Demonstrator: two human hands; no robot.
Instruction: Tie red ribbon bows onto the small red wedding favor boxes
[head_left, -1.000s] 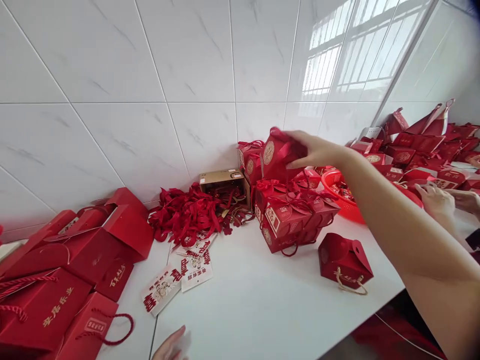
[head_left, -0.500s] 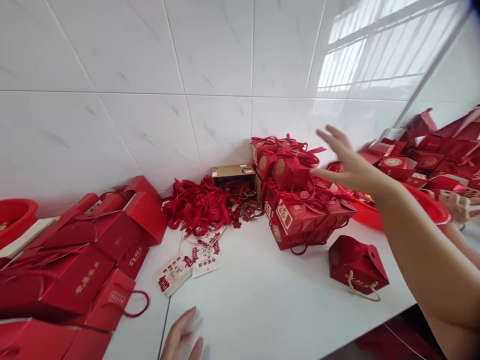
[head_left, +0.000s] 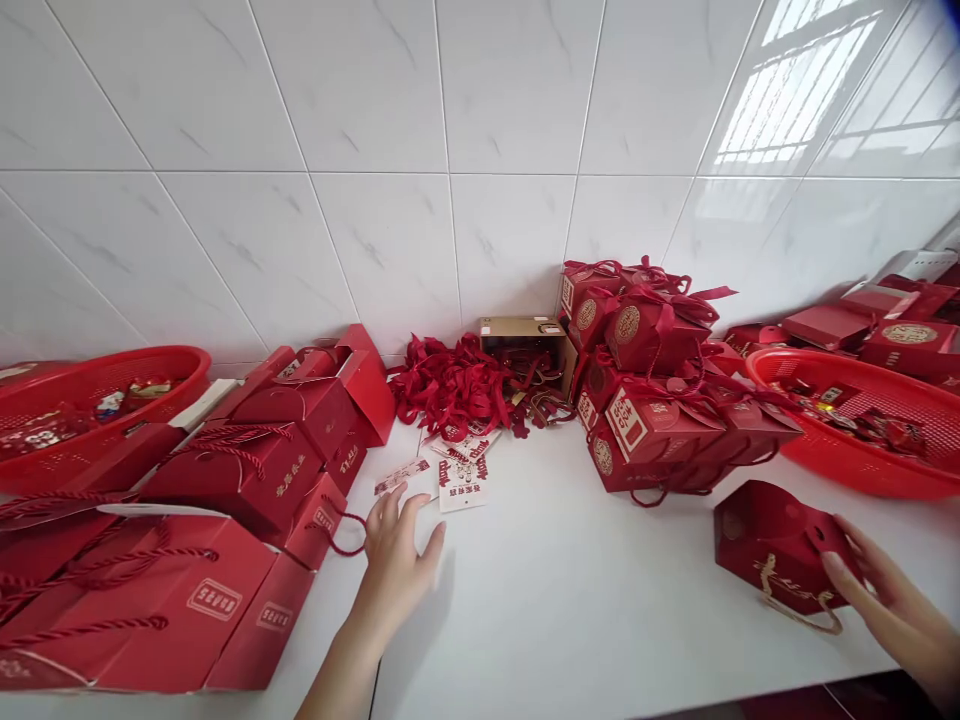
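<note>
My left hand (head_left: 397, 555) is over the white table with its fingers apart, at the near edge of some white and red printed cards (head_left: 463, 482); nothing shows in its grasp. At the right, my right hand (head_left: 881, 590) has its thumb and fingers around the right end of a dark red box (head_left: 784, 545) with a twisted cord handle. The box stands on the table. Behind the cards lies a heap of red ribbons (head_left: 454, 385) beside an open gold box (head_left: 523, 328) holding small tagged cords.
Stacked red boxes with bows (head_left: 660, 420) stand right of centre. More red boxes (head_left: 225, 480) fill the left side. Red baskets with wrapped sweets stand at the far left (head_left: 176, 405) and right (head_left: 870, 475). A tiled wall (head_left: 375, 250) rises behind.
The view has turned left. My right hand has come down from above the stacked boxes onto the single dark red box. My left hand has moved forward to the cards.
</note>
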